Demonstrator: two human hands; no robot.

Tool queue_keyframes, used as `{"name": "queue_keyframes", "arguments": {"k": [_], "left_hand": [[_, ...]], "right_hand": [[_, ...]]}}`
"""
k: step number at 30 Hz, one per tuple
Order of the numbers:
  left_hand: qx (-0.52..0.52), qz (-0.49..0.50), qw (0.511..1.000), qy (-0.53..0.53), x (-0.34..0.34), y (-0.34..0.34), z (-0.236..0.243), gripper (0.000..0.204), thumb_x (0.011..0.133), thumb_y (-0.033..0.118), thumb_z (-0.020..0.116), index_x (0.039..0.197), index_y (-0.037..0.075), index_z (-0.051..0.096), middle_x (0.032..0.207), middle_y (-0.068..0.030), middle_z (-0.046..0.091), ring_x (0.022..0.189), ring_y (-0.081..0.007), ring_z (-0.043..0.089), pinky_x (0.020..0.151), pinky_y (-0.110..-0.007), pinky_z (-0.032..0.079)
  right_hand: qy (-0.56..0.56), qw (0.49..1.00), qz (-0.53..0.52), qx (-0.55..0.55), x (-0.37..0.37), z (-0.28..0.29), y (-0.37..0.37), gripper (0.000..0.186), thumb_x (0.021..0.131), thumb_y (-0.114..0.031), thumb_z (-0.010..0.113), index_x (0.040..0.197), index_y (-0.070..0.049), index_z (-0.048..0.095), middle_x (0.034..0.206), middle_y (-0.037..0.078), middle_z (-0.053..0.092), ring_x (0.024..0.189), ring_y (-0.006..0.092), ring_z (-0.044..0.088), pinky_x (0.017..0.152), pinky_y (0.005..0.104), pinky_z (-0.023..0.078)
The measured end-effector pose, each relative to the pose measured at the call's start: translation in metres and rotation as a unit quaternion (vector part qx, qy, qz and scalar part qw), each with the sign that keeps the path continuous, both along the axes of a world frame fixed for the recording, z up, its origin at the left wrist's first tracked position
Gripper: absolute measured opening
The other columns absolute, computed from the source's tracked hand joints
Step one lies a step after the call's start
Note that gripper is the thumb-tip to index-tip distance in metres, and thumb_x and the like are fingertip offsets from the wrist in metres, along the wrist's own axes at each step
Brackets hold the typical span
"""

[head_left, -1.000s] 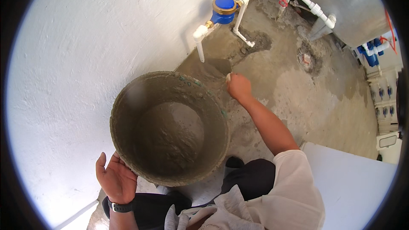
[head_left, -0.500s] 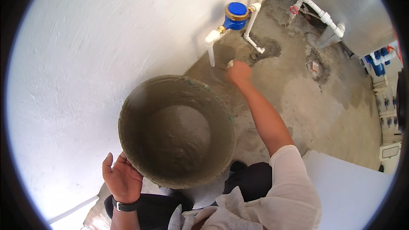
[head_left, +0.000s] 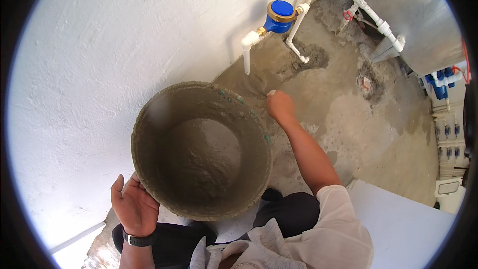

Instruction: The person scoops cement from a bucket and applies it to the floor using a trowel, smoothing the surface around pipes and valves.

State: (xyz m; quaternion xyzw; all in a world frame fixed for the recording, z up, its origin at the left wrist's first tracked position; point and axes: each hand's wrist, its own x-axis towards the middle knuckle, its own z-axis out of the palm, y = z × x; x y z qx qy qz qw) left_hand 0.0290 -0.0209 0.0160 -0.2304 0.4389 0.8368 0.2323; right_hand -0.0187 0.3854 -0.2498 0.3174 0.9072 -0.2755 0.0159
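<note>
The bucket [head_left: 149, 134] touches spread left grip [head_left: 138, 208] — right grip [head_left: 280, 106] fisted beside it, load unclear.

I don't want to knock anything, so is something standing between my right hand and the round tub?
Nothing visible does. Your right hand is just off the upper right rim of the round tub, with only floor showing between them. The downturned white pipe is farther up, outside that gap.
</note>
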Motion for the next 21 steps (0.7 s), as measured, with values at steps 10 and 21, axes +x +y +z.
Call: {"name": "queue_keyframes", "arguments": {"k": [10,21], "left_hand": [[-0.011,0.005,1.000,0.002,-0.001,0.002,0.000,0.061,0.106,0.051,0.038,0.125,-0.003,0.060,0.123,-0.0203,0.069,0.114,-0.0339,0.068,0.102,-0.051,0.052],[-0.010,0.020,1.000,-0.008,-0.001,0.002,-0.002,0.062,0.106,0.050,0.036,0.125,-0.003,0.059,0.122,-0.0217,0.071,0.112,-0.0356,0.070,0.101,-0.051,0.054]], "right_hand": [[0.020,0.976,0.144,0.165,-0.068,0.003,0.051,0.024,0.088,-0.027,0.068,0.102,-0.008,0.075,0.099,0.020,0.074,0.095,0.0397,0.072,0.083,0.0502,0.057],[0.003,0.967,0.189,0.169,-0.071,0.017,0.065,0.024,0.087,-0.024,0.067,0.107,-0.015,0.077,0.104,0.014,0.075,0.100,0.0361,0.072,0.086,0.0484,0.057]]}}
